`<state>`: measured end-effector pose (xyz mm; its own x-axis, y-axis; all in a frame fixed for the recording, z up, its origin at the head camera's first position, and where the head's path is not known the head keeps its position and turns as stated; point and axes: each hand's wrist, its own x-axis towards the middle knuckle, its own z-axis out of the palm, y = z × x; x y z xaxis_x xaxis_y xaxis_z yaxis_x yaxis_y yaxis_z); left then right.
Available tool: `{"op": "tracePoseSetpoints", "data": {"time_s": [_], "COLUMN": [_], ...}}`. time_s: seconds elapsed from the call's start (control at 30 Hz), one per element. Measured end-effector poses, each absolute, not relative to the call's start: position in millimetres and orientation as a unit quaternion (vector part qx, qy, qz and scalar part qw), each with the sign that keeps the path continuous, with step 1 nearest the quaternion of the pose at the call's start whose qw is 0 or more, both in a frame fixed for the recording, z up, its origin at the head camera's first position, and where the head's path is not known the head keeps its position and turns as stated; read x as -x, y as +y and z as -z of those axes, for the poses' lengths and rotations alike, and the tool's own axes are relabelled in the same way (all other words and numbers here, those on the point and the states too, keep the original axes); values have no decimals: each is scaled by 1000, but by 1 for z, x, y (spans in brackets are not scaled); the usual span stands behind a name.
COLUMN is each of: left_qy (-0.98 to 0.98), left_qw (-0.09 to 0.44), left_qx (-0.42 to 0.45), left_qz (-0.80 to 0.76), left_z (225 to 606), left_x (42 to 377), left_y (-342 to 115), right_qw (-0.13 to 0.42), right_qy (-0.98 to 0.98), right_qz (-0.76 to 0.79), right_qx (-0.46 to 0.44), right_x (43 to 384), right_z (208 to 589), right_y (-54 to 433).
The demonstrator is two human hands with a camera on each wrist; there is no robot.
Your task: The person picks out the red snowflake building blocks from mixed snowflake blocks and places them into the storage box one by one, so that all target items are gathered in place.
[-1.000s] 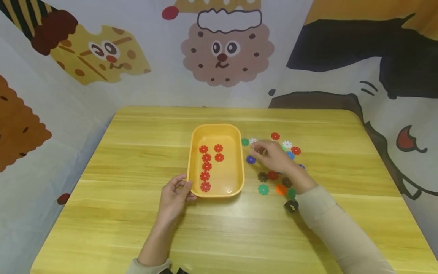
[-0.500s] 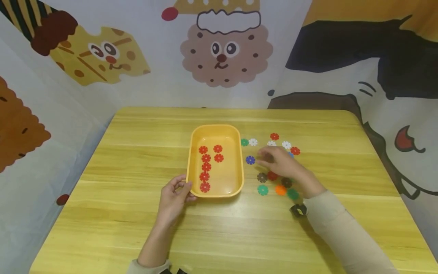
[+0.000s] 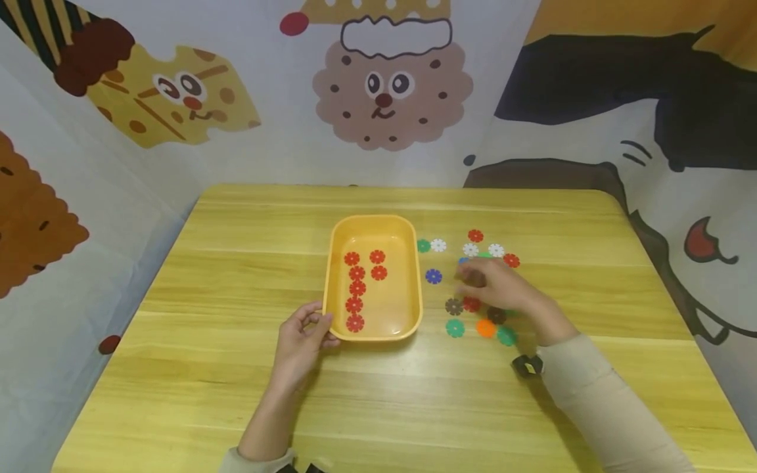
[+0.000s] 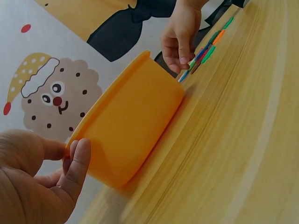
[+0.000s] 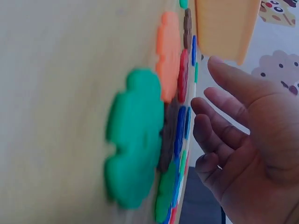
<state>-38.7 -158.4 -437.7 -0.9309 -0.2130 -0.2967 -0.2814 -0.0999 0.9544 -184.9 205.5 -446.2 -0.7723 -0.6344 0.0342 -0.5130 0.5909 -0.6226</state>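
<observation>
My left hand [image 3: 300,338] pinches the near left corner of a yellow-orange plastic tray [image 3: 408,289], thumb on the rim and fingers against the outer wall. Inside, several red snowflake-shaped discs [image 3: 357,288] form a column on the left, with two more red ones beside its top. Over the loose discs right of the tray hovers my right hand [image 3: 499,284], its fingers loosely bent with nothing between them. A blue disc [image 3: 434,276] and a brown disc [image 3: 454,306] lie near its fingertips. In the right wrist view, a green disc [image 5: 135,140] is closest to the camera.
Scattered discs include a white one [image 3: 437,245], an orange one [image 3: 485,328] and a red one [image 3: 476,236]; some are partly covered by the right hand. The wooden table [image 3: 236,263] meets a cartoon-printed wall covering [image 3: 390,171] at its back edge.
My right hand has drawn back to the right, away from the tray, uncovering white discs behind it. The left hand and the tray stay in place.
</observation>
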Motion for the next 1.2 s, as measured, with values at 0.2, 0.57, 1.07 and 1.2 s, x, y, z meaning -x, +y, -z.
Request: {"op": "tracePoseSetpoints", "data": {"time_s": [0.2, 0.57, 1.07, 1.2], "left_qy": [671, 671, 675, 674], "left_qw": [22, 21, 24, 25], "left_qx": [181, 180, 177, 177], "left_qz": [-719, -719, -716, -717], "left_z": [438, 438, 439, 439], "left_x": [38, 39, 40, 40], "left_y": [-159, -159, -160, -160], "right_qw": [148, 120, 184, 176], "right_qy": [885, 896, 889, 895], "right_qz": [311, 303, 293, 292], "right_qx": [312, 301, 298, 288], "right_x": [184, 188, 189, 189], "right_z": [441, 446, 440, 441], "right_y": [213, 207, 211, 207]}}
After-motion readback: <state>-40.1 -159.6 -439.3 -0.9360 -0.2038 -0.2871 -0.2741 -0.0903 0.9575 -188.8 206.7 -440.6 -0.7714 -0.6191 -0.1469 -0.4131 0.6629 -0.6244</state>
